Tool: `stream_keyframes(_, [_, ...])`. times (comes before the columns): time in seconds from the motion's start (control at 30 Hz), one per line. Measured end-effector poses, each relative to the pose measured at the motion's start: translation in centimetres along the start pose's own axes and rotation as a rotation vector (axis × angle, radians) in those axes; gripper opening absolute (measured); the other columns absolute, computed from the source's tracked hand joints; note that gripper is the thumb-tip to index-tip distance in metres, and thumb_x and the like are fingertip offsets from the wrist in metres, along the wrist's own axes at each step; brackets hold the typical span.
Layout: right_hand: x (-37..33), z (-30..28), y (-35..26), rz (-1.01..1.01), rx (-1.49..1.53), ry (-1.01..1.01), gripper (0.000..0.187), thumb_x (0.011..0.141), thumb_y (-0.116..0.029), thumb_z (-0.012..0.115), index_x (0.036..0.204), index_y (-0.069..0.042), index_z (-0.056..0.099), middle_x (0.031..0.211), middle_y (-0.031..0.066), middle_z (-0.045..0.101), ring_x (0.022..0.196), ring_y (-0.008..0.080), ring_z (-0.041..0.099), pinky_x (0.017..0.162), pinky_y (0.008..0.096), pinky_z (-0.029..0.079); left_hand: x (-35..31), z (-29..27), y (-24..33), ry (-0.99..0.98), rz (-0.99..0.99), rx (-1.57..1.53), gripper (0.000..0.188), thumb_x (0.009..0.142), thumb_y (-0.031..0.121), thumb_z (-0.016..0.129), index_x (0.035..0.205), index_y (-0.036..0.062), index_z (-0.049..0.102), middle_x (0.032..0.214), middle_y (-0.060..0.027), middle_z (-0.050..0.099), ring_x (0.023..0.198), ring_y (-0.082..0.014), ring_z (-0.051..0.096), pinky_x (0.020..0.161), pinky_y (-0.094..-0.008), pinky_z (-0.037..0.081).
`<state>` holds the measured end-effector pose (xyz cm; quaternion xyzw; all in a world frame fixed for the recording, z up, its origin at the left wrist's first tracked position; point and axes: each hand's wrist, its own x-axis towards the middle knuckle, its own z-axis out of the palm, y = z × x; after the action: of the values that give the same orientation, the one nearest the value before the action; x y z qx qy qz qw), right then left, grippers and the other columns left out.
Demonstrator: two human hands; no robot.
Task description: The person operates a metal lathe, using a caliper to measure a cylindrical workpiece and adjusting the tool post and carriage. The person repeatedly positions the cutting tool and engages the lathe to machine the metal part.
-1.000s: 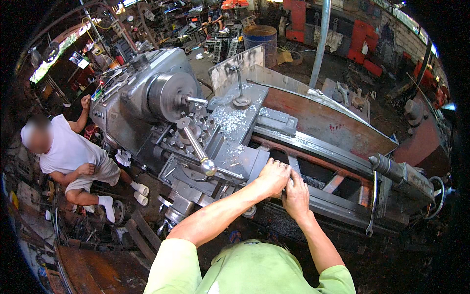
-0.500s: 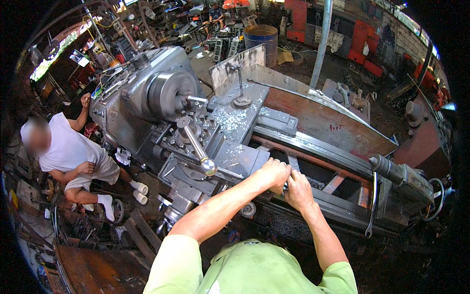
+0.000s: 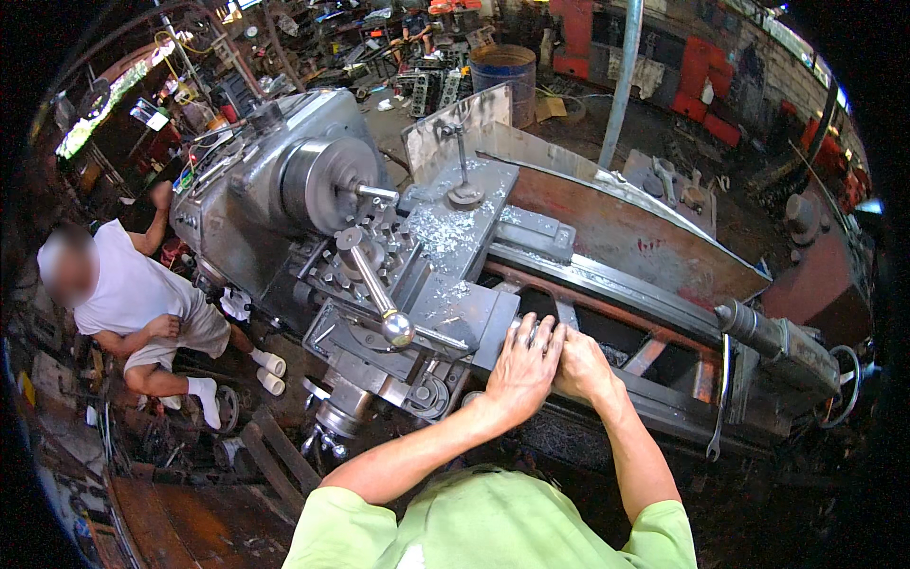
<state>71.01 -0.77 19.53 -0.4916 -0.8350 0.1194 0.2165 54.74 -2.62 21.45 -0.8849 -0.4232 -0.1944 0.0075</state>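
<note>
Side by side at the near edge of the metal lathe's bed, my two hands meet just right of the carriage. My left hand (image 3: 523, 372) shows its back, with dark-smudged fingers stretched forward and slightly apart, lying against the right hand. My right hand (image 3: 585, 365) is curled, its fingertips hidden behind the left; whatever it may hold is out of sight. Left of them is the carriage (image 3: 485, 318), which bears a tool post with a ball-ended lever (image 3: 377, 289). Beyond it, a blurred chuck (image 3: 334, 182) has a short metal rod (image 3: 376, 192) projecting from its centre.
Metal chips (image 3: 441, 230) litter the carriage around a stand with an upright rod (image 3: 464, 171). The tailstock (image 3: 787, 346) stands right, beside a hanging wrench (image 3: 722, 408). A seated person (image 3: 156, 294) in white is at left. A drum (image 3: 502, 81) stands behind.
My left hand has drawn closer to me and turned its back up, its fingers straighter. My left forearm has lowered, exposing more of the carriage front. My right hand stays nearly in place.
</note>
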Motion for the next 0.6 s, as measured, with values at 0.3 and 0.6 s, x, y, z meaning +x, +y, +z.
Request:
stream_keyframes(0.3, [1.3,-1.9,0.2,0.026,0.055,-0.196,0.033,0.074,-0.006,0.063,0.105,0.003,0.070,0.100,0.0235,0.065,0.092,0.0429,0.066,0.082,0.0485,0.056,-5.0,2.7,1.8,0.027,-0.080,-0.049,0.074,0.084,0.014,0.060,0.151,-0.0037,0.033,0.157,-0.0264,0.030,0.146,-0.0500,0.024,0.112,-0.0592,0.029])
stream_keyframes(0.6, [2.4,-2.5,1.2,0.017,0.113,-0.332,0.040,0.071,-0.014,0.070,0.105,0.006,0.070,0.100,0.0239,0.068,0.095,0.0415,0.066,0.086,0.0459,0.053,-4.3,5.2,0.4,0.126,-0.022,0.033,0.071,0.088,0.010,0.054,0.153,-0.0010,0.030,0.158,-0.0218,0.030,0.146,-0.0452,0.026,0.113,-0.0552,0.027])
